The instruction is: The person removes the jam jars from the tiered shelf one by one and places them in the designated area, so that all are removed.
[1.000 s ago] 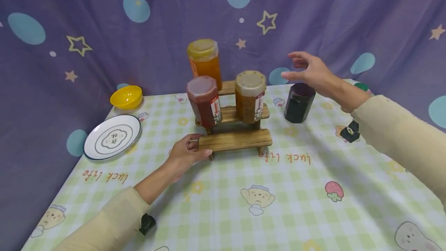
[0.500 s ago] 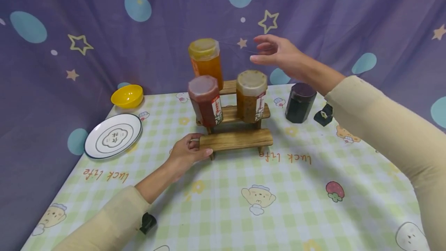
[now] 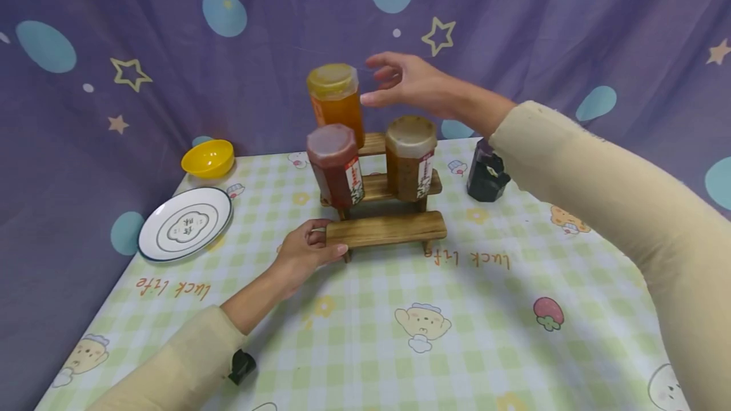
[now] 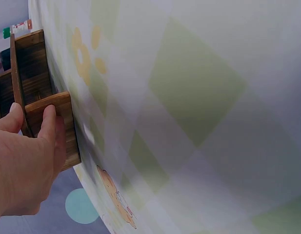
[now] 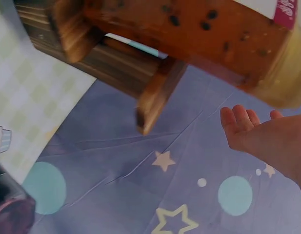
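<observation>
A three-step wooden stand (image 3: 386, 229) is on the table, its lowest step bare. My left hand (image 3: 302, 249) pinches the left end of that step; in the left wrist view the fingers (image 4: 49, 122) lie against its side board. On the top step is a yellow-lidded jar of orange contents (image 3: 337, 110). The middle step bears a red jar (image 3: 335, 167) and a jar of amber contents with dark specks (image 3: 410, 160). My right hand (image 3: 411, 84), fingers spread and holding nothing, hovers just right of the yellow-lidded jar, above the amber one.
A dark jar (image 3: 482, 176) stands right of the stand, partly covered by the right sleeve and its black wrist piece. At the left are a yellow bowl (image 3: 208, 159) and a white plate (image 3: 185, 224). A purple curtain (image 3: 274, 37) hangs behind the checked tablecloth (image 3: 485, 322).
My right hand has moved left from above the dark jar, past the amber jar, to beside the yellow-lidded jar. The left hand and the stand have stayed put.
</observation>
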Demonstrator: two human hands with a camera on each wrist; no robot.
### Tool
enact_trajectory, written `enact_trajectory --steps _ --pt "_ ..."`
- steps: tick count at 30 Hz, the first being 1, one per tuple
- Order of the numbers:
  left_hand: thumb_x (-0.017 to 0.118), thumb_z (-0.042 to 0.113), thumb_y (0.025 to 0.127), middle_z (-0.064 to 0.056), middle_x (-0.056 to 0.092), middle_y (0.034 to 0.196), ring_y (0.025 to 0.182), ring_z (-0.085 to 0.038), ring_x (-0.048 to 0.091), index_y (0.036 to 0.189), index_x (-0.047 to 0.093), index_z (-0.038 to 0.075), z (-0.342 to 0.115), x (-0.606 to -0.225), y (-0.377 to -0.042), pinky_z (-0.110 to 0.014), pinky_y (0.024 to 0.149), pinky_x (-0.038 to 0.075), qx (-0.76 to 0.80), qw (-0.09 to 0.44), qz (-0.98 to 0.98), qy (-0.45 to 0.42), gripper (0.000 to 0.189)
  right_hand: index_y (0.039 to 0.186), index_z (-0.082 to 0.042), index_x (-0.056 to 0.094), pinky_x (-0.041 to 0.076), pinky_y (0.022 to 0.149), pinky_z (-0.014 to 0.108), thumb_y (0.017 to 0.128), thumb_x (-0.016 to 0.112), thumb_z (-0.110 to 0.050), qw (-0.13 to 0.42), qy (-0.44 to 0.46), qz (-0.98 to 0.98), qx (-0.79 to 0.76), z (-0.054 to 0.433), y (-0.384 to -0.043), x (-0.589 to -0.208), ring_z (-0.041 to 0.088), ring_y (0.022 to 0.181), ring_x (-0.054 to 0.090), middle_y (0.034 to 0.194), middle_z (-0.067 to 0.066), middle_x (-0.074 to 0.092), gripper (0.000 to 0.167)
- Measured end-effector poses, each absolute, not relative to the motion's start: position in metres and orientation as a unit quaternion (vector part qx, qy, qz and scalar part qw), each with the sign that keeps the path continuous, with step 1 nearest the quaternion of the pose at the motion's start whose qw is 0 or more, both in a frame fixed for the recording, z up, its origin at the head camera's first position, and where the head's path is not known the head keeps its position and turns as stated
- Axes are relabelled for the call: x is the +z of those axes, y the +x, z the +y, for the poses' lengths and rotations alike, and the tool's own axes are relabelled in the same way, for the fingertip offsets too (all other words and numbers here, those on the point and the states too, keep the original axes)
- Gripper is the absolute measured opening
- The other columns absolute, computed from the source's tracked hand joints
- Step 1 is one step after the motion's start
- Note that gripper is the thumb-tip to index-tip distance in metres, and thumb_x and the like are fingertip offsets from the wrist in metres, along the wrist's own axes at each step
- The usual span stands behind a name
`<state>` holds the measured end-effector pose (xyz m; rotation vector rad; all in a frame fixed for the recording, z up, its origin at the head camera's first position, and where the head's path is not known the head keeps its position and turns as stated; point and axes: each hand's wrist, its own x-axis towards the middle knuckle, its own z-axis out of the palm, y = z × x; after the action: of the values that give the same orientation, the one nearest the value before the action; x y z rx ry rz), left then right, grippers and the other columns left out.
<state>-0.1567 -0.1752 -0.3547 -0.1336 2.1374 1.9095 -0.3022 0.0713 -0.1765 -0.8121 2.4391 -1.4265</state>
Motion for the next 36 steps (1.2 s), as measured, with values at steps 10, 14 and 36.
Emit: enact_trajectory --steps 10,14,36 --pt "0.070 -0.004 0.085 -0.019 0.052 0.123 0.095 -0.017 0.062 0.142 0.036 0.003 -0.176 -0.354 -0.156 -0.037 0.092 0.057 0.660 0.140 0.737 -0.049 0.066 0.150 -0.015 0.032 0.044 0.108 0.034 0.083 0.078 -0.026 0.117 -0.285 0.825 -0.473 0.050 -0.303 -0.167 0.022 0.130 0.045 0.144 0.012 0.041 0.082" --pt "0.070 -0.004 0.085 -0.019 0.053 0.122 0.095 -0.017 0.063 0.142 0.037 0.003 -0.177 -0.353 -0.155 -0.035 0.091 0.057 0.660 0.136 0.738 -0.044 0.066 0.152 -0.014 0.027 0.049 0.101 0.035 0.083 0.077 -0.026 0.134 -0.287 0.820 -0.476 0.040 -0.304 -0.162 0.020 0.121 0.050 0.141 0.011 0.045 0.086" --pt "0.069 -0.004 0.086 -0.022 0.048 0.130 0.097 -0.021 0.063 0.142 0.036 0.003 -0.178 -0.351 -0.152 -0.037 0.093 0.056 0.660 0.139 0.737 -0.052 0.066 0.148 -0.010 0.030 0.057 0.086 0.036 0.088 0.072 -0.022 0.167 -0.275 0.806 -0.498 0.012 -0.298 -0.160 0.022 0.110 0.053 0.126 0.009 0.049 0.074"
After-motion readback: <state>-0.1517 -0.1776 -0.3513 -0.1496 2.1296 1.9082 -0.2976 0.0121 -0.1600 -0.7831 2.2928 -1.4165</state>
